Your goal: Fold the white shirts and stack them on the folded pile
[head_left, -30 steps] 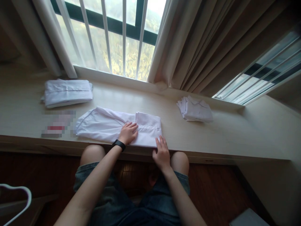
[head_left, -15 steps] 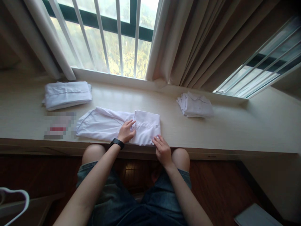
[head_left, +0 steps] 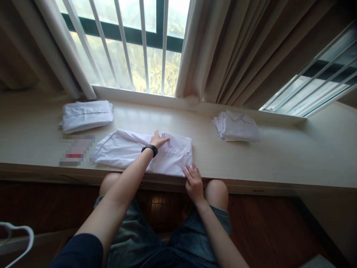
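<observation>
Head view: three white garments lie on the ledge (head_left: 279, 160): one shirt (head_left: 125, 150) half-folded at the near edge, two folded piles (head_left: 86, 116) (head_left: 237, 128) beyond. The left hand (head_left: 158, 140) lies flat, open, on the shirt's far edge. The right hand (head_left: 193, 182), fingers spread, touches its near right corner, gripping nothing.

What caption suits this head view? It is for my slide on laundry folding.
Left hand and right hand press a half-folded white shirt on a window ledge.
</observation>
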Motion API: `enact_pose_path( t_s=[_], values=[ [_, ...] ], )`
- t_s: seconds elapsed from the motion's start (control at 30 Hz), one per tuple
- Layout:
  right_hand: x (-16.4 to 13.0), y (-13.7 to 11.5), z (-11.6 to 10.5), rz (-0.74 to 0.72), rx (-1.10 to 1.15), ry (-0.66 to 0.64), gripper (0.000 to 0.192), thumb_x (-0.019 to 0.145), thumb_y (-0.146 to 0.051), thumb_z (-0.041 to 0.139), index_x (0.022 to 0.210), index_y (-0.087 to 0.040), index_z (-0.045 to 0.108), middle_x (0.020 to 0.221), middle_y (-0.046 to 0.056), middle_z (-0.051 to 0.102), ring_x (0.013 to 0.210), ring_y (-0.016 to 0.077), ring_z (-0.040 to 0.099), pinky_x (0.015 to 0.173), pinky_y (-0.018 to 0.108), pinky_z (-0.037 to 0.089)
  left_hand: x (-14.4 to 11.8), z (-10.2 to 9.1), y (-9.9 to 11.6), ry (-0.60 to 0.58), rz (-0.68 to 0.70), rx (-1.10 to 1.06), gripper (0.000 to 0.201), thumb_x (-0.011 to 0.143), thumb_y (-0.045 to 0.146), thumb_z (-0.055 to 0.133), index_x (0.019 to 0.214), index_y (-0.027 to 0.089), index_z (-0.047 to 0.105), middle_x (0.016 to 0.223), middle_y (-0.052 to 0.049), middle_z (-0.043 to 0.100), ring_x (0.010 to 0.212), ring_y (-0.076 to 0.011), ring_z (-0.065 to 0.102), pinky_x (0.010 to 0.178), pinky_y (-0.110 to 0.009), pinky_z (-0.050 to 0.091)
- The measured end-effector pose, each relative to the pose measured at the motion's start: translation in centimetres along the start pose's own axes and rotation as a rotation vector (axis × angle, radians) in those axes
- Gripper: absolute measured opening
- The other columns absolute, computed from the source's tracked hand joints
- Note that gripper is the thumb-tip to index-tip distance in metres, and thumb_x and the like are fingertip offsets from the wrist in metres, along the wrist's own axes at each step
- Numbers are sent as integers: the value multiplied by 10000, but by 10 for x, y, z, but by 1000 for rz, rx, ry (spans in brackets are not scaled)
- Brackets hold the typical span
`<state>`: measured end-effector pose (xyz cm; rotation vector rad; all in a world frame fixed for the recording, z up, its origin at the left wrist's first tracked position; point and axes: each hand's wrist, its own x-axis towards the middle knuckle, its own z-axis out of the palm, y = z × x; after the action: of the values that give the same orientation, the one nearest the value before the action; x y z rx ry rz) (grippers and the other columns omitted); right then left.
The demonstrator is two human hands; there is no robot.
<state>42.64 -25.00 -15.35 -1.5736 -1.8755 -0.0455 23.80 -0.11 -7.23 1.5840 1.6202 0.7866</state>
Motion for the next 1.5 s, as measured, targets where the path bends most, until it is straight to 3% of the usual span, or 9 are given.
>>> enact_pose_path(
  t_s=[0.1,0.2,0.5,0.73,1.0,1.17,1.33,1.43,1.5],
  values=[
    [-1,0,-2,5,6,-2,658,850,10,400,1402,-285,604,1540,28,482,1546,279,200,1210,599,305,15,6,1,-36,-73,-40,471,623,418,835,940,107,678,821,-111,703,844,-290,687,695,-330,508],
    [-1,-1,-3,11,2,11,634,856,3,409,1385,-276,620,1564,33,449,1551,289,178,1205,600,314,21,9,1,-61,-50,-37,286,662,360,786,781,137,652,659,-33,622,701,-210,635,610,-277,471],
    [3,-11,-1,-107,-36,68,632,856,16,460,1379,-300,621,1572,27,437,1546,311,187,1202,606,318,32,-10,-11,18,-31,135,236,740,281,733,930,179,638,876,-38,679,836,-185,613,767,-256,458],
    [4,-13,11,26,51,203,705,933,-57,424,1606,-209,274,1567,123,430,1487,261,358,1161,511,436,32,-12,-7,-21,-37,205,254,850,320,658,1061,186,610,954,-47,688,789,-170,601,715,-240,453],
    [-1,-5,12,59,-124,117,499,928,-73,442,1374,-193,632,1428,122,591,1454,291,410,1133,495,449,45,-19,-9,26,-18,264,238,923,320,576,1110,173,584,1085,-93,675,960,-191,611,847,-266,458],
    [-3,-6,9,30,-153,67,486,939,-95,455,1372,-219,638,1473,114,550,1446,294,418,1141,508,433,36,-22,-26,39,-60,312,300,928,324,582,1180,161,576,1171,-128,677,1048,-223,623,905,-301,451],
    [-1,-5,11,58,-95,92,473,952,-119,449,1390,-179,618,1417,142,595,1423,277,444,1149,497,423,22,-31,-10,56,-39,351,468,915,358,607,1300,102,530,1199,-188,652,1084,-271,630,933,-352,463],
    [0,-8,10,92,-58,80,469,947,-140,457,1381,-200,625,1418,130,595,1410,281,454,1145,512,418,-19,-30,7,116,157,386,481,898,292,612,1343,131,526,1339,-188,564,1229,-285,555,1047,-390,410],
    [-2,-12,7,115,1,73,484,932,-144,451,1381,-198,623,1415,130,595,1402,280,459,1153,517,404,-64,-22,16,102,518,403,355,907,273,581,1242,160,608,1262,-144,606,1204,-270,561,1061,-403,414]
  ],
)
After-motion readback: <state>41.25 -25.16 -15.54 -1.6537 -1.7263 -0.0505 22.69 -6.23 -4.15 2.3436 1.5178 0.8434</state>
